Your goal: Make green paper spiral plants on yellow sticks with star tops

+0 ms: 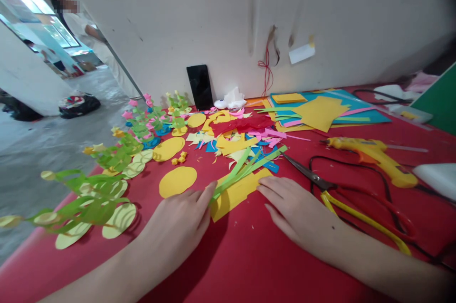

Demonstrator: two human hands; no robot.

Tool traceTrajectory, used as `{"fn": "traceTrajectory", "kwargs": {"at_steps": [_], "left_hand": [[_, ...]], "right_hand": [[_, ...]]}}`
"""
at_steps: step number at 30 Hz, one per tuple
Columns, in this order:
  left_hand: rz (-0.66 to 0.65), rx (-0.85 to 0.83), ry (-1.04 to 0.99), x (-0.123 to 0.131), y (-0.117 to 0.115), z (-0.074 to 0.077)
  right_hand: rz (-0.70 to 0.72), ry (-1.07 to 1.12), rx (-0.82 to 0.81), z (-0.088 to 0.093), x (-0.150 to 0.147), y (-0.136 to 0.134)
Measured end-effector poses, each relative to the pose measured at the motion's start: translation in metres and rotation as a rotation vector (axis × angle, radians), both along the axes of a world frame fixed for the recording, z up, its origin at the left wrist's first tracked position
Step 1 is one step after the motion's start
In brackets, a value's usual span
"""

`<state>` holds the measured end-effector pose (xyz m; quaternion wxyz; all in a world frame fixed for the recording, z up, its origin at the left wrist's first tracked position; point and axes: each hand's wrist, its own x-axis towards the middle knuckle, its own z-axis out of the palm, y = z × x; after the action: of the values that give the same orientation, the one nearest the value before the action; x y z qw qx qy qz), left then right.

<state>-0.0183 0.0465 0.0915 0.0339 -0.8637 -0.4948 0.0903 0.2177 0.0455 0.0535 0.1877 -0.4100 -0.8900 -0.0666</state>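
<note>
At mid-frame the yellow paper lies between my hands, its long axis slanting up rightward, its left end at my left hand, whose grip I cannot tell, its right at my right hand, thumb and fingers apart.

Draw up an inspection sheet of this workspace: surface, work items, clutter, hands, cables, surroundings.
Surface: red tabletop, small pale flecks near the hands.
Work items: yellow rectangular paper pieces under thin green paper strips; red-and-yellow-handled metal scissors and yellow plastic glue gun at right.
Clutter: heap of multicoloured paper scraps beyond the strips.
Hands: left hand touches the strips; right hand rests at the yellow paper's right end; exact grip unclear.
Cables: black cord loops by the scissors.
Surroundings: pale wall behind; black rectangular phone upright near it; person far left.
</note>
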Motion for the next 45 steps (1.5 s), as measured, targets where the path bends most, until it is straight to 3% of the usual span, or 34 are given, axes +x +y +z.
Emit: {"fn": "traceTrajectory", "kwargs": {"at_steps": [3, 9, 22, 35, 39, 45], "left_hand": [[0.008, 0.080, 0.030, -0.003, 0.006, 0.001], [-0.144, 0.060, -0.129, -0.006, 0.014, -0.006], [-0.138, 0.121, -0.197, -0.010, 0.026, -0.009], [-0.238, 0.117, -0.162, -0.014, 0.031, -0.012], [-0.251, 0.124, -0.138, -0.015, 0.031, -0.013], [-0.240, 0.136, -0.136, -0.013, 0.032, -0.014]], "right_hand": [[0.001, 0.002, -0.002, 0.000, 0.000, 0.001], [0.006, -0.008, 0.003, -0.002, -0.001, 0.000], [0.009, -0.033, 0.010, -0.002, -0.002, 0.000], [0.017, -0.019, -0.010, 0.002, -0.001, 0.002], [0.003, -0.024, -0.056, 0.008, -0.005, 0.012], [0.050, -0.083, -0.160, 0.021, -0.017, 0.049]]}}
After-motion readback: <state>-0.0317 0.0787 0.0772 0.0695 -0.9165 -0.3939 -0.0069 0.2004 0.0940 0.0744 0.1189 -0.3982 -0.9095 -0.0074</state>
